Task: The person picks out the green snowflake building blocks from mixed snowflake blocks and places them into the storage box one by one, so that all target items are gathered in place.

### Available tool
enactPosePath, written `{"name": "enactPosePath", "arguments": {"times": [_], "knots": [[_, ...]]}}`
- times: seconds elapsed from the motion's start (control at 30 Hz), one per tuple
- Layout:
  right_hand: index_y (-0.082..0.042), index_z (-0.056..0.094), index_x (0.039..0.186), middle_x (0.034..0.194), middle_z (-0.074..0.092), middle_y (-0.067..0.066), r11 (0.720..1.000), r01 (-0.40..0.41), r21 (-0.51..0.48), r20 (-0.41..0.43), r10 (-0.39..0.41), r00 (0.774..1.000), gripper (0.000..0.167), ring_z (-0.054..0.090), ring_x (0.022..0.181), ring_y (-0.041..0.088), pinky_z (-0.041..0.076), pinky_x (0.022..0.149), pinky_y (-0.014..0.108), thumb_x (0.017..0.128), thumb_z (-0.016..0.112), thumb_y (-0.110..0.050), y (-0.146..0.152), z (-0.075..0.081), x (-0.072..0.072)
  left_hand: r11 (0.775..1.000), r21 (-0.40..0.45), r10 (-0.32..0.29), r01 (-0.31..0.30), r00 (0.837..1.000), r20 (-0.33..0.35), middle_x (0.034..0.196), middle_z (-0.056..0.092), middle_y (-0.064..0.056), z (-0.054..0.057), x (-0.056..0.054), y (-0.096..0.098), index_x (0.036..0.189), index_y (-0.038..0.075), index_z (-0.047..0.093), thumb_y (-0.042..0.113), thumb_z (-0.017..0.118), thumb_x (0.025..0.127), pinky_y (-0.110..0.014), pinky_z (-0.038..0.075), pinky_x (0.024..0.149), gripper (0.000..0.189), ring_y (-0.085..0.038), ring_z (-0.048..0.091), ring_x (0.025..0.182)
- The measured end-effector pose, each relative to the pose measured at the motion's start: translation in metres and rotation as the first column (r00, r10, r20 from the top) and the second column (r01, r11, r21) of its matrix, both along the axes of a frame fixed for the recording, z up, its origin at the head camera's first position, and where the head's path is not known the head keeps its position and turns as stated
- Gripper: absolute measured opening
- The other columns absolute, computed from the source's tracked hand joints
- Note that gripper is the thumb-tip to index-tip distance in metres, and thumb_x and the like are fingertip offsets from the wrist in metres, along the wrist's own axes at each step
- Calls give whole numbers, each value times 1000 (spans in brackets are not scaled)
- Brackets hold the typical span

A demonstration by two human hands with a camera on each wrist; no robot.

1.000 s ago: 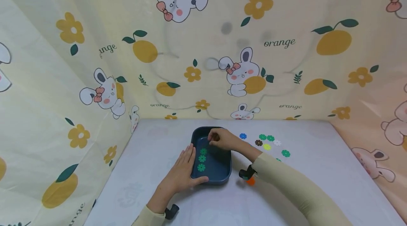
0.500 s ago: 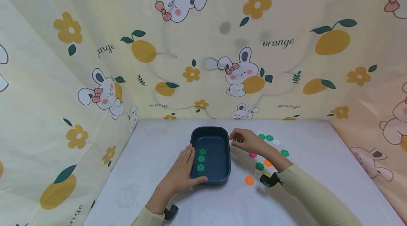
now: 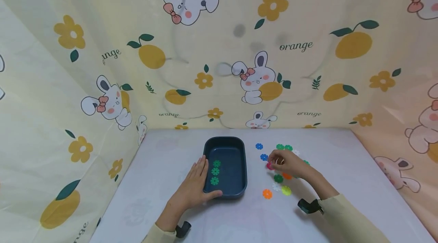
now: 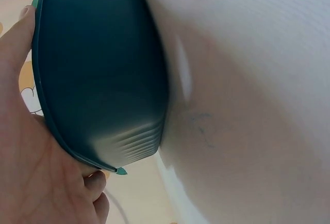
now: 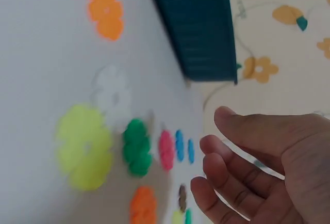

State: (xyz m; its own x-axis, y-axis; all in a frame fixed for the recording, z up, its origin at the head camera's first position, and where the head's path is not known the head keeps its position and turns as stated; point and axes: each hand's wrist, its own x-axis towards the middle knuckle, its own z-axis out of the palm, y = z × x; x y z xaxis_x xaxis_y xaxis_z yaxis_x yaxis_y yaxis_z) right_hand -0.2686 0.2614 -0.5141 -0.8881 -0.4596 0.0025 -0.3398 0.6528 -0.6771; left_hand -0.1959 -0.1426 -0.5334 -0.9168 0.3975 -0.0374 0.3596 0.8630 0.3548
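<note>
A dark blue-green rectangular tray (image 3: 233, 169) stands on the white table, with three green flower-shaped plastic discs (image 3: 215, 171) in a column along its left side. My left hand (image 3: 193, 186) rests against the tray's left side, fingers straight and thumb along the near rim; the tray's outer wall (image 4: 103, 64) fills much of the left wrist view. Over the loose flower discs right of the tray is my right hand (image 3: 291, 164), close to a pink disc (image 3: 269, 165). In the right wrist view a gap shows between its thumb (image 5: 242, 126) and loosely bent fingers, which hold nothing.
Loose flower discs lie right of the tray: blue (image 3: 259, 146), green (image 3: 278, 178), orange (image 3: 267, 194), yellow (image 3: 286, 190), white (image 3: 276, 186) and a brown one (image 5: 182, 198). Some are partly hidden by the right hand. A patterned cloth (image 3: 212, 45) hangs behind the table.
My right hand has left the tray's inside and moved right over the loose discs. The left hand stays at the tray. The three green discs in it have not moved.
</note>
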Motion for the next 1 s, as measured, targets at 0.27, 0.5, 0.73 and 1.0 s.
{"name": "enactPosePath", "arguments": {"times": [0.27, 0.5, 0.73, 1.0], "knots": [[-14, 73, 109, 91, 62, -1, 994, 80, 74, 115, -88, 989, 20, 56, 86, 19, 52, 68, 23, 93, 86, -18, 17, -18, 15, 1000, -6, -2, 2, 1000, -13, 181, -3, -9, -3, -1, -1, 172, 3, 9, 84, 61, 90, -49, 10, 136, 127, -25, 0, 168], [-16, 74, 111, 97, 61, 0, 984, 117, 132, 142, -136, 980, 32, 56, 94, 21, 56, 75, 31, 86, 93, -23, 19, -28, 20, 1000, 0, -10, 10, 1000, -9, 181, -3, -10, -2, 0, -2, 172, 4, 8, 87, 58, 90, -48, 8, 136, 127, -25, 0, 167], [-13, 70, 106, 96, 60, 2, 983, 126, 135, 140, -145, 980, 35, 56, 94, 21, 58, 78, 32, 83, 95, -21, 17, -29, 18, 1000, -6, -11, 11, 1000, -13, 181, -3, -10, -2, 0, -2, 172, 4, 8, 90, 54, 88, -48, 8, 136, 129, -25, 0, 167], [-15, 64, 104, 94, 61, 1, 982, 142, 122, 152, -160, 975, 38, 57, 92, 21, 58, 76, 29, 82, 95, -20, 13, -28, 21, 1000, -17, -6, 6, 1000, -2, 181, -5, -9, -1, 0, -1, 172, 4, 7, 89, 55, 89, -47, 7, 136, 128, -24, -1, 167]]}}
